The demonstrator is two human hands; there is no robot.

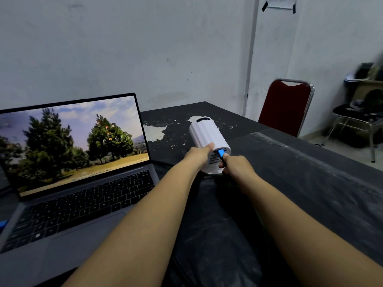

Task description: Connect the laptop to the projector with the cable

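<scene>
A white cylindrical projector (205, 133) lies on the black table, its vented rear end facing me. My left hand (200, 155) grips the projector's near left side. My right hand (235, 165) pinches the blue plug of the cable (221, 153), whose tip sits at a port on the rear face. The rest of the cable is hidden under my arm. An open grey laptop (74, 183) stands on the left with a tree landscape on its screen. A small blue piece (3, 223) shows at the laptop's left edge.
The black table covering (300, 183) has white torn patches behind the projector. A red chair (285, 106) stands at the table's far right edge. Another chair with dark items (358, 119) is by the right wall. A grey wall is close behind.
</scene>
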